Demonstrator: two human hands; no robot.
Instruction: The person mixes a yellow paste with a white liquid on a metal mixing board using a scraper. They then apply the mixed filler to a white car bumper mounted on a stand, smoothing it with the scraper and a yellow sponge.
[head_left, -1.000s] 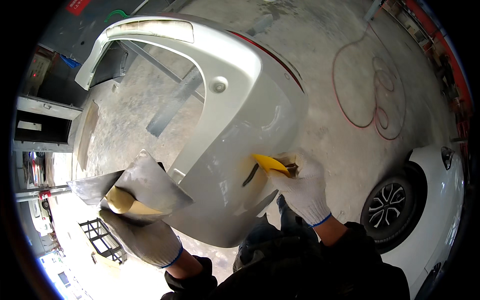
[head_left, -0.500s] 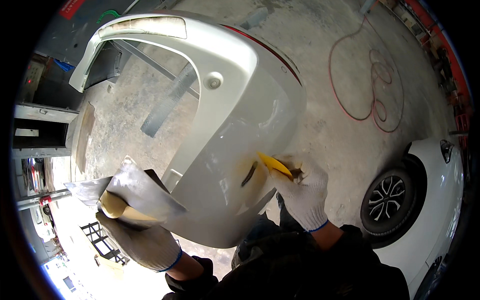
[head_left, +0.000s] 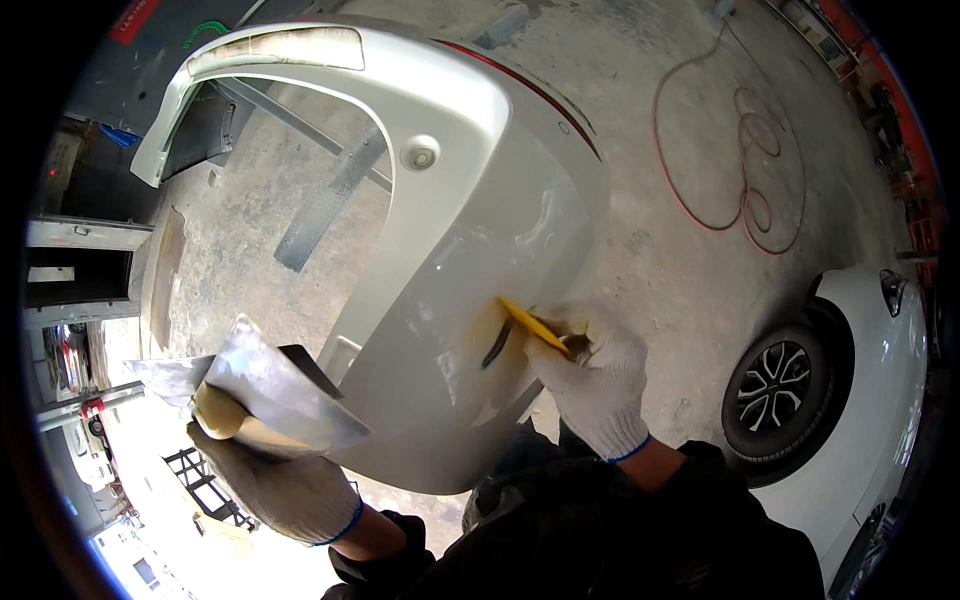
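Observation:
My left hand (head_left: 278, 492), in a white knit glove, is closed on metal filler plates (head_left: 275, 382) carrying beige filler (head_left: 220, 412). My right hand (head_left: 600, 390), also gloved, is closed on a yellow spreader (head_left: 535, 325). Its blade is at a dark elongated mark (head_left: 494, 350) with a yellowish smear around it on the white car bumper (head_left: 450, 270); whether it touches the surface I cannot tell. The bumper has a large cut-out, a round recess and a red strip along its far side.
Below is a concrete floor (head_left: 640, 280) with a red hose (head_left: 744, 214). A white car (head_left: 880, 400) with a dark tyre (head_left: 785, 395) stands at the right. Metal cabinets (head_left: 85, 240) line the left, and a black metal frame (head_left: 195, 480) lies lower left.
My right hand with the yellow spreader has moved a little left and up onto the dark mark. My left hand and its plates have shifted slightly left in view, as has the bumper.

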